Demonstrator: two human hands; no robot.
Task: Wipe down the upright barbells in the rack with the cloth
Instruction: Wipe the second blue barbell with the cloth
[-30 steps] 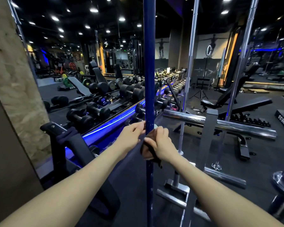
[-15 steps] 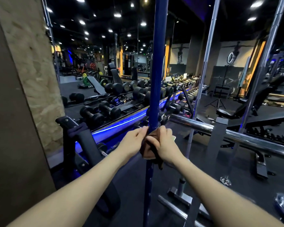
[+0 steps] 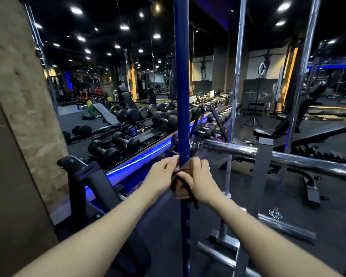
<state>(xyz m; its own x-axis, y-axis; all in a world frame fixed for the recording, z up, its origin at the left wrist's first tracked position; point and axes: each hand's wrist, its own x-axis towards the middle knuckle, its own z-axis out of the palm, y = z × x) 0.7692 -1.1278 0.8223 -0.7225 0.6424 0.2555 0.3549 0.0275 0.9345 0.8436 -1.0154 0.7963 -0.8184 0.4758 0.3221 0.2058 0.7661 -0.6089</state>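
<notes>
The head view showed a dim gym with dark flooring point(image 3: 168, 226) and a mirrored dumbbell rack point(image 3: 132, 140). At center stood 1 upright blue barbell point(image 3: 181, 86), smooth and glossy. The left hand point(image 3: 161, 176) and right hand point(image 3: 201, 180) both gripped a brown cloth point(image 3: 179, 186) wrapped around it.

Dark floor point(image 3: 188, 232) — steel rack base point(image 3: 224, 242) on it.

The blue barbell point(image 3: 181, 86) runs out of frame top and bottom, so neither end shows. My hands hide the stretch between them, and my right hand point(image 3: 201, 179) covers most of the brown cloth point(image 3: 179, 186). The far dumbbells point(image 3: 212, 100) are too small to read.
</notes>
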